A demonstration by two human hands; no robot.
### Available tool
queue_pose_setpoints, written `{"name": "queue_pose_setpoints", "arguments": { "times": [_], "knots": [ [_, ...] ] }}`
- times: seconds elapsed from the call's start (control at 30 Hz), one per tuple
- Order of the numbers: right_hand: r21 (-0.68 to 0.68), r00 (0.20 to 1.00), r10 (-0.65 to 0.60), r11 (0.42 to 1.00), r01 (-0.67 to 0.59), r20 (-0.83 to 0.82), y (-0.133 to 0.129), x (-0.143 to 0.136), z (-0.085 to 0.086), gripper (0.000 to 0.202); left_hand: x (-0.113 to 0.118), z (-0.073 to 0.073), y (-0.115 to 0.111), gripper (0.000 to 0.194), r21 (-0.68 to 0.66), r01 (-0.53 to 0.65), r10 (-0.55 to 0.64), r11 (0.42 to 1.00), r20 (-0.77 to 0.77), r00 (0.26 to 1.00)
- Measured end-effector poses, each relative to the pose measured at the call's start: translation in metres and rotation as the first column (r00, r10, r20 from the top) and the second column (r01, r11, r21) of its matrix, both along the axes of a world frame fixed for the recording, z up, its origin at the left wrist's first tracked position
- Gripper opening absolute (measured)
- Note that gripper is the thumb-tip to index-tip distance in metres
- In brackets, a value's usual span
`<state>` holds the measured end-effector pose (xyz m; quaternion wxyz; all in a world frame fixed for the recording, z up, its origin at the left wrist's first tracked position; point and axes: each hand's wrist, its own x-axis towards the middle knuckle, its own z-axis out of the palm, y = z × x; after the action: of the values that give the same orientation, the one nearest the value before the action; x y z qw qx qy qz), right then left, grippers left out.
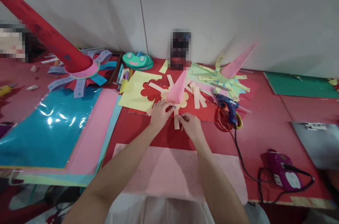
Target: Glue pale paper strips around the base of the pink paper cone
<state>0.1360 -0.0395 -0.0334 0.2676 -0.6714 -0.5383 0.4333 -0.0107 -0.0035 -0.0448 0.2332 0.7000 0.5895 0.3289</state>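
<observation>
A pink paper cone (177, 90) stands on a pale yellow flower-shaped paper base (183, 101) in the middle of the table. From the base's near edge a peach paper strip (177, 122) hangs toward me. My left hand (161, 113) is closed, with its fingertips at the strip's upper end beside the cone. Lower down, my right hand (191, 125) pinches the same strip along its right edge. Other peach strips (196, 96) lie loose right of the cone, and a red scalloped paper piece (148, 91) shows on the left.
To the right are a blue glue gun (232, 111), scissors (217, 98) and a purple power box (284, 171) with a black cord. A finished-looking pink cone (238, 62) stands behind them. Left stand a tall red cone (58, 43) and blue sheets (53, 128). Pink paper (164, 171) lies nearest me.
</observation>
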Motion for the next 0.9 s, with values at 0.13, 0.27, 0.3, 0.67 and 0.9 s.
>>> {"name": "queue_pose_setpoints", "arguments": {
  "times": [0.13,0.27,0.3,0.67,0.9],
  "knots": [
    [0.008,0.999,0.005,1.0,-0.005,0.037,0.0004,-0.0004,-0.0027,0.027,0.0015,-0.0003,0.0001,0.007,0.017,-0.003,0.003,1.0,-0.031,1.0],
    [0.003,0.999,0.008,1.0,-0.008,0.05,0.0009,-0.0013,0.0002,0.026,0.0021,0.0017,-0.0004,0.004,0.007,-0.008,0.008,1.0,-0.08,0.997],
    [-0.002,0.999,0.007,1.0,-0.007,0.044,0.001,-0.0014,0.0008,0.026,0.002,0.0025,-0.0005,0.007,0.004,-0.015,0.015,1.0,-0.086,0.996],
    [-0.055,0.995,-0.002,0.998,-0.004,-0.095,0.0031,0.0018,0.0034,0.023,-0.0017,0.0033,-0.0037,0.015,0.125,-0.105,0.12,0.987,-0.116,0.986],
    [0.026,0.957,0.01,1.0,-0.002,-0.289,0.008,0.0037,0.0033,0.03,-0.0037,0.0026,-0.003,0.021,0.13,-0.117,0.127,0.985,-0.075,0.989]
  ]
}}
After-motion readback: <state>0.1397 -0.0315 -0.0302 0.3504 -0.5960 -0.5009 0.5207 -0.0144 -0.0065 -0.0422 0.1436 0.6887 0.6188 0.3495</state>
